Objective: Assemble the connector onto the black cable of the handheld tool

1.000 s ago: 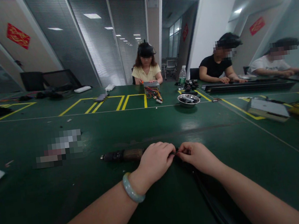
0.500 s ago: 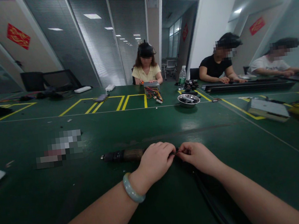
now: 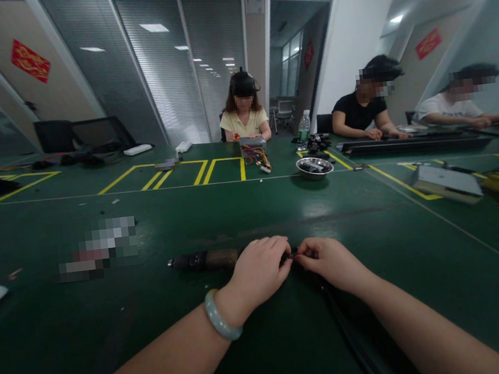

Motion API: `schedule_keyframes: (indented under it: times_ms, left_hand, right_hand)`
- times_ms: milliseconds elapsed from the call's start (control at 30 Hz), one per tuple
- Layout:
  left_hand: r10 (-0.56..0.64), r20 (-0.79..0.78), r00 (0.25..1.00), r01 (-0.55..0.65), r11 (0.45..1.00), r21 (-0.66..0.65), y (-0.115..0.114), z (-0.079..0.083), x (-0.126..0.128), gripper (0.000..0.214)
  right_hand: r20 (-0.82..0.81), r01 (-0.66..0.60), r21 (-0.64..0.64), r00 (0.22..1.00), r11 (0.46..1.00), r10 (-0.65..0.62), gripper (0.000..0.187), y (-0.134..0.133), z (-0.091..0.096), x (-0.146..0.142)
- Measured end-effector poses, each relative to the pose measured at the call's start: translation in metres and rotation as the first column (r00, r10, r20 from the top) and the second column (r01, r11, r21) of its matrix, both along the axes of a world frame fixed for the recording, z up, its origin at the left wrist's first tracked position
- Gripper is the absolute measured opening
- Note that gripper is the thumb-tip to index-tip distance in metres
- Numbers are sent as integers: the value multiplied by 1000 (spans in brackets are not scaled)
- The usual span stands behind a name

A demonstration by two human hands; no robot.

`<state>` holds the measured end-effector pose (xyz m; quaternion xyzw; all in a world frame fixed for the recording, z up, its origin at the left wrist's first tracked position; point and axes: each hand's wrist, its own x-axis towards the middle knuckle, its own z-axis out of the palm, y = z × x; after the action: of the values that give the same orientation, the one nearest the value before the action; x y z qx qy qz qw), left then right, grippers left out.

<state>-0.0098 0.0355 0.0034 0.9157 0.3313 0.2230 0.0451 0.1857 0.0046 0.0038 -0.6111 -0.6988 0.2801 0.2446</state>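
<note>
An inline electric screwdriver (image 3: 219, 259) lies on the green table, its dark front end and metal tip pointing left. My left hand (image 3: 262, 268), with a pale bangle at the wrist, is closed around its rear end. My right hand (image 3: 330, 262) is closed in a pinch on the end of a black cable (image 3: 343, 320) beside the tool's rear. The cable runs from under my right hand toward the near edge. The fingertips of both hands almost meet, and my fingers mostly hide the joint between cable and tool.
Farther back stands a metal bowl (image 3: 314, 168) of small dark parts, with a water bottle (image 3: 303, 130) behind it. A metal box with coloured wires (image 3: 254, 147) sits before a person opposite. A pale box (image 3: 447, 181) lies right; a blurred-out item (image 3: 103, 245) lies left. Two people work at right.
Both hands keep their places at the rear of the screwdriver. A slightly wider gap with a bit of the connection shows between my fingertips.
</note>
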Motion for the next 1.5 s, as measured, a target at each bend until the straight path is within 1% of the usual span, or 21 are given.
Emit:
schedule_keyframes:
  times_ms: [300,567,800,867,1000,1067,1167,1233,1333,1500]
  left_hand:
    - [-27,-11,1000,27,1000,9,1,0,-1,17]
    - [-26,-14,1000,26,1000,-16,2,1,-1,10]
    - [-54,-35,998,54,998,9,2,1,-1,15]
    - [-41,-23,999,41,999,7,2,0,0,17]
    - [22,18,1000,-21,1000,-5,1,-2,0,29]
    - [21,20,1000,-21,1000,-7,0,-2,0,25]
    - [-18,6,1000,18,1000,3,1,-1,-1,11]
    - [-40,-5,999,40,999,7,1,0,-2,9]
    - [-43,-10,999,43,999,12,2,0,-2,13]
    - [-1,6,1000,1,1000,0,1,-1,-1,22]
  right_hand:
    - [3,3,-5,1000,1000,-3,18,-1,0,0]
    - [11,-9,-8,1000,1000,9,18,-1,2,0]
    - [31,-16,7,999,1000,16,19,1,-2,2]
    - [32,-18,11,999,1000,17,19,1,-3,2]
    - [26,-11,-1,1000,1000,11,18,2,-2,1]
    - [20,-10,-7,1000,1000,10,17,2,-1,1]
    - [17,-12,-5,1000,1000,12,16,1,-1,1]
    - [23,-14,1,1000,1000,14,17,1,-1,1]
    - [35,-13,6,999,1000,13,19,1,-1,1]
    - [35,-15,1,999,1000,15,20,0,-1,1]
